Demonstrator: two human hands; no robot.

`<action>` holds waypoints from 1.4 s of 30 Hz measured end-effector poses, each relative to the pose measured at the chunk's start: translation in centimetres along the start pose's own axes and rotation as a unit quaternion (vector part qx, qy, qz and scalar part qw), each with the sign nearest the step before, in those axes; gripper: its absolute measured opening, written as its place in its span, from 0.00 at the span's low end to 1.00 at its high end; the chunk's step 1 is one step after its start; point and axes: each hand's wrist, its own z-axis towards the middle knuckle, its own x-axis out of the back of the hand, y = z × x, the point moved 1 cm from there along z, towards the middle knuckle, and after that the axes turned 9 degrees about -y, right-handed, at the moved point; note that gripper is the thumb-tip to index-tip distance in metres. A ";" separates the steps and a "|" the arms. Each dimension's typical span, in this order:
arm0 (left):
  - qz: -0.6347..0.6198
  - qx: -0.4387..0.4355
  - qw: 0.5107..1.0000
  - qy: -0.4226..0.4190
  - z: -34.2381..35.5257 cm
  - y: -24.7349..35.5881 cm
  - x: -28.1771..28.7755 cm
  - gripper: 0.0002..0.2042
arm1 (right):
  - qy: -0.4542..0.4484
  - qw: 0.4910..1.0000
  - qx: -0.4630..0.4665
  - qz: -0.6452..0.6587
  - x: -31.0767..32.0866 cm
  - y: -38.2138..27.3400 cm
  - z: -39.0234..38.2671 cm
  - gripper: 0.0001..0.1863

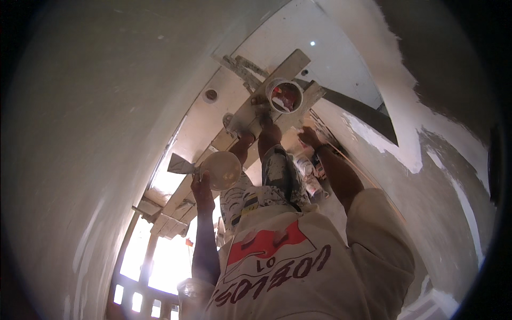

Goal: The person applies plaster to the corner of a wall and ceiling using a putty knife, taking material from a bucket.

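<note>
From my end I see the left hand [202, 188] raised to the left of the body, its fingers closed around a flat metal scraper with a flared grey blade [180, 165] and against a pale, round, smooth bowl [223, 170]. The blade points off to the left, and the bowl sits just to the right of it, touching or nearly so; I can't tell how the fingers share the two.

The right hand [309, 137] reaches forward on the right side, loosely open with its fingers apart, and I see nothing in its grip. A dark band [321, 149] circles that wrist. Beyond this hand stands a white round bucket [285, 97] with red and dark contents, set by the far end of the worn wooden planks [242, 118]; I can't judge the height between hand and bucket.

The person's feet rest on those planks, left of the bucket. I also see paint-spotted trousers [276, 169] and an off-white shirt [320, 229] with a red print. A grey plastered wall [101, 133] curves up on the left, bright openings [170, 261] show at the near left, and a white patch [408, 144] marks the wall on the right.
</note>
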 end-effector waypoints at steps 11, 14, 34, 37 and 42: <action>0.062 0.034 0.996 0.053 5.6 -5.6 -1.7 0.26 | 0.077 0.993 -0.029 -0.080 0.7 -1.1 19.7 0.25; -0.001 0.100 0.991 0.086 6.4 -6.1 -2.2 0.28 | 0.092 0.959 0.022 -0.267 -0.1 -1.3 19.9 0.31; -0.035 0.056 0.995 0.079 9.4 -10.9 -2.0 0.26 | 0.258 0.943 0.097 -0.188 0.9 2.3 20.8 0.17; -0.036 0.048 0.996 0.068 9.6 -10.3 -2.3 0.26 | 0.268 0.914 0.202 -0.226 -1.6 0.6 20.7 0.18; 0.021 0.029 0.997 0.064 10.6 -11.8 -1.5 0.27 | 0.167 0.953 -0.016 -0.254 -5.2 4.1 24.3 0.22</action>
